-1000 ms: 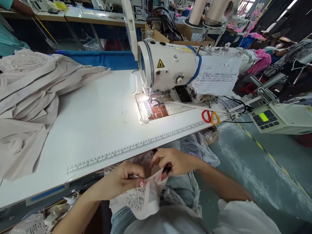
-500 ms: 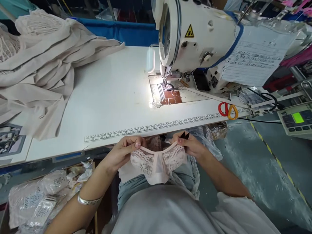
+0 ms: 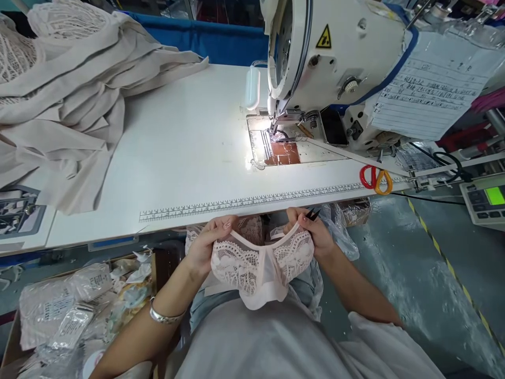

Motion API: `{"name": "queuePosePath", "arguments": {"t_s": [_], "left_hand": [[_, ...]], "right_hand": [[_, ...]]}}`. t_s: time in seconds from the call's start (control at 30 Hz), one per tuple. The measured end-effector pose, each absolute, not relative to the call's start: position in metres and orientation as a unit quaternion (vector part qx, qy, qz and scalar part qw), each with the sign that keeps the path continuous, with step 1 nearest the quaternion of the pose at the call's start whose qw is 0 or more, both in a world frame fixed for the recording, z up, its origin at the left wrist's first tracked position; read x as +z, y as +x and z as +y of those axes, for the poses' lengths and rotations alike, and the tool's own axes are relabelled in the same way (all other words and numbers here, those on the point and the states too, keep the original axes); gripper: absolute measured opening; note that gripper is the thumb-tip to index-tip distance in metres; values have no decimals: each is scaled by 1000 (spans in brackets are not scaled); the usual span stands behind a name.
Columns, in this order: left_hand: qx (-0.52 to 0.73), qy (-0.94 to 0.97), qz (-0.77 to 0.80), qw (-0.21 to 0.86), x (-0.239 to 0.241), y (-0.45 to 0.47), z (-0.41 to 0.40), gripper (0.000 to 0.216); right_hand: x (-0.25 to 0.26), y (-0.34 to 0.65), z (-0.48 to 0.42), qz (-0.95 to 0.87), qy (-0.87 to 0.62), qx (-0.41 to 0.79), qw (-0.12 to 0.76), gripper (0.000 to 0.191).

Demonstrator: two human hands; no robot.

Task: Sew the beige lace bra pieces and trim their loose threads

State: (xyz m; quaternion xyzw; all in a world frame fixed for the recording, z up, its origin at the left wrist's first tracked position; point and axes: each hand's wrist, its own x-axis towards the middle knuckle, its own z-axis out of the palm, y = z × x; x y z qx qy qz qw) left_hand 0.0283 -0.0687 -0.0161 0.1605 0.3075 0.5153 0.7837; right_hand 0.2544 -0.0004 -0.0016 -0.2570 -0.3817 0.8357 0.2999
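A pale pink lace garment piece [image 3: 262, 266] is stretched between both hands, just below the front edge of the white sewing table [image 3: 181, 152]. My left hand [image 3: 207, 242] pinches its left top corner, fingers closed. My right hand [image 3: 313, 234] pinches the right top corner and also holds small black thread snips [image 3: 313, 213], whose tips poke up. The piece hangs over my lap. The white sewing machine [image 3: 335, 63] stands beyond, its lit needle area [image 3: 276, 137] apart from the garment.
A heap of beige fabric [image 3: 67, 100] covers the table's left. Red and yellow scissors [image 3: 376, 179] lie at the right edge. A printed ruler [image 3: 244, 202] runs along the front. A box of plastic bags [image 3: 59, 310] sits lower left; a control panel [image 3: 485, 200] is right.
The crumpled lace piece has been spread flat between both hands and lifted a little toward the table edge. The view has tilted down and closer to the machine.
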Motion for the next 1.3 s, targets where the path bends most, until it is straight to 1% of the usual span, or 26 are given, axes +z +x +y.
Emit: {"name": "queuePosePath", "arguments": {"t_s": [0.2, 0.43, 0.63, 0.73, 0.8, 0.83, 0.93, 1.0, 1.03, 1.1, 1.13, 1.2, 1.23, 1.27, 1.3], "left_hand": [[507, 181, 312, 783, -14, 29, -71, 50], [499, 188, 317, 784, -12, 29, -71, 55], [496, 186, 309, 790, -11, 29, -72, 51], [497, 181, 306, 791, -9, 29, -72, 51], [492, 175, 297, 800, -5, 32, -72, 51], [485, 173, 292, 806, -3, 35, -71, 51], [451, 180, 271, 831, 3, 47, -65, 51], [431, 195, 269, 839, 7, 56, -56, 51], [427, 211, 281, 833, 10, 58, -51, 50], [433, 288, 337, 785, 16, 61, -43, 43], [447, 348, 376, 734, 21, 60, -40, 35], [485, 481, 448, 577, 32, 57, -41, 17], [502, 537, 466, 492, 38, 55, -44, 11], [511, 582, 472, 421, 43, 54, -49, 10], [511, 619, 464, 375, 47, 54, -55, 10]], "right_hand": [[-2, 256, -3, -391, -264, 830, 298, 53], [-3, 262, -6, -413, -297, 800, 318, 48], [-4, 262, -9, -422, -308, 793, 314, 50], [-5, 268, -5, -460, -298, 773, 319, 48], [-2, 273, 1, -545, -279, 738, 285, 42], [0, 275, 5, -605, -267, 706, 252, 37], [12, 274, 10, -769, -227, 578, 151, 27], [21, 272, 9, -818, -180, 530, 132, 26], [25, 271, 8, -824, -148, 531, 129, 26], [32, 276, 5, -803, -96, 574, 124, 29], [35, 281, 5, -778, -84, 610, 124, 31], [42, 295, 3, -720, -86, 673, 143, 33], [45, 302, 2, -693, -99, 695, 166, 34], [49, 308, 1, -669, -119, 707, 194, 35], [51, 312, 0, -654, -147, 708, 222, 35]]}}
